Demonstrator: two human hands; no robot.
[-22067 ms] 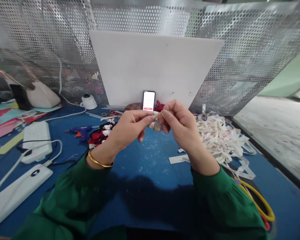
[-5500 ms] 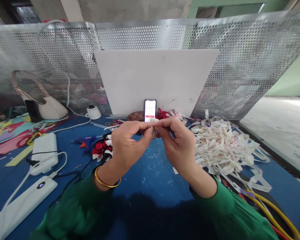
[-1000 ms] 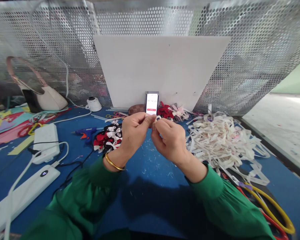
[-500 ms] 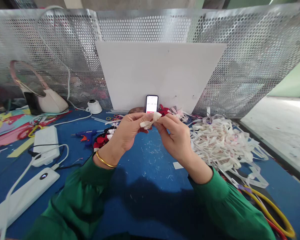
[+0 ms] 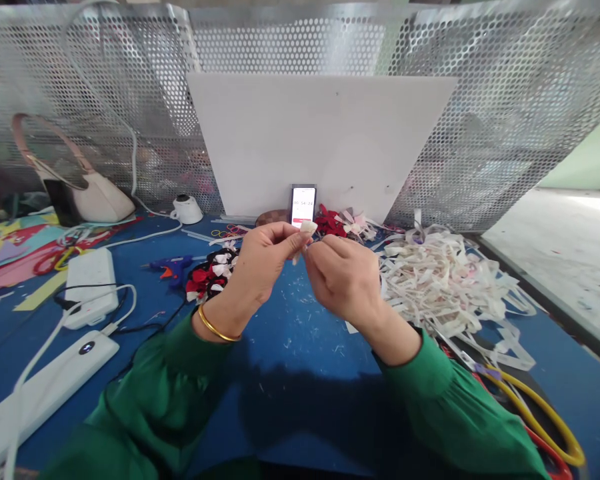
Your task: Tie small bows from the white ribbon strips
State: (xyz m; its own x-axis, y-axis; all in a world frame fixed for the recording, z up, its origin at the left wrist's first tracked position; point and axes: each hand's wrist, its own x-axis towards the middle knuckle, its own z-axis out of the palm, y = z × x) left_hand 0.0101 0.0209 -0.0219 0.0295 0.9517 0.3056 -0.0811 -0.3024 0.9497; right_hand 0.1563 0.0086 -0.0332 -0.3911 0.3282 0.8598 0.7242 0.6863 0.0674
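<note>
A small cream ribbon piece (image 5: 308, 228) is pinched between the thumb and fingers of my left hand (image 5: 265, 260), in front of a lit phone (image 5: 303, 203). My right hand (image 5: 347, 275) is closed right beside it, knuckles up, its fingertips turned in against the ribbon's lower side. What those fingertips grip is mostly hidden. To the right lies a big heap of cream ribbon strips (image 5: 450, 287). Red, black and white bows (image 5: 207, 277) lie by my left wrist.
A white board (image 5: 325, 140) leans on the perforated metal screen behind. At left are a blue glue gun (image 5: 173, 267), a power strip (image 5: 45, 393), a handbag (image 5: 105, 200) and coloured sheets. Scissors (image 5: 540, 407) with yellow handles lie at right. Red bows (image 5: 330, 222) sit beside the phone.
My right hand has rolled over, so its knuckles now face up and its fingertips are tucked under. Less of the ribbon shows between my hands, and its left loop is no longer visible.
</note>
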